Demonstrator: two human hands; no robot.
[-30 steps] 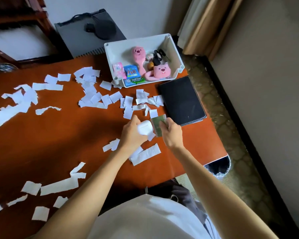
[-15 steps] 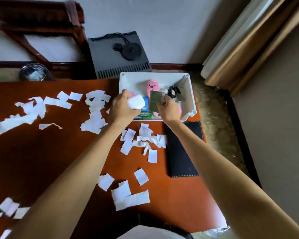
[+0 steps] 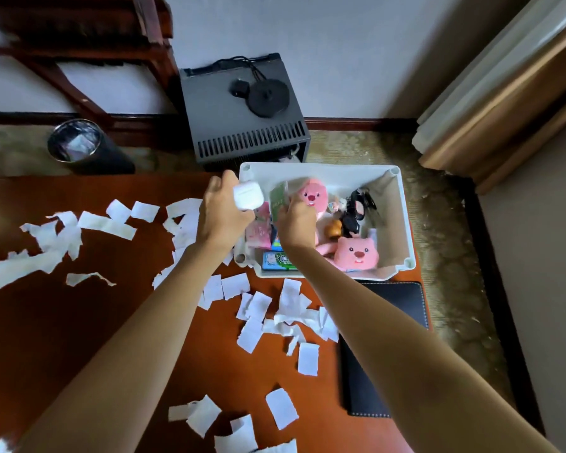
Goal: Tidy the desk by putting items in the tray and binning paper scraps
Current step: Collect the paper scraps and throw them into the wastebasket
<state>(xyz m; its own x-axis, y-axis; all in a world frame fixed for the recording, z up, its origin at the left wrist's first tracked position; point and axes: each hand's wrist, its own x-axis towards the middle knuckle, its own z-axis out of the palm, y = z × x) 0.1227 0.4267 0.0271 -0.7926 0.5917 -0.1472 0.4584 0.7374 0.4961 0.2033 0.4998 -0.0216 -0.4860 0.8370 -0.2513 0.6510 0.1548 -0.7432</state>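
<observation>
Many scraps (image 3: 283, 308) strewn across desk (image 3: 79, 322), notebook (image 3: 392, 308) at right edge, left hand (image 3: 221, 217) closed around white case (image 3: 248, 197) over tray's (image 3: 402, 220) left rim, right hand (image 3: 296, 220) pinching green card (image 3: 279, 199) inside tray at far right corner, bin (image 3: 74, 143) on floor beyond.

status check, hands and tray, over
Left hand holding white earbud case at tray edge. Right hand holding green card over tray. Paper scraps still on desk.

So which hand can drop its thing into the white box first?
Probably the right hand. It holds the green card already over the inside of the white tray. The left hand holds the white earbud case just at the tray's left edge, so it needs a little more reach.
</observation>
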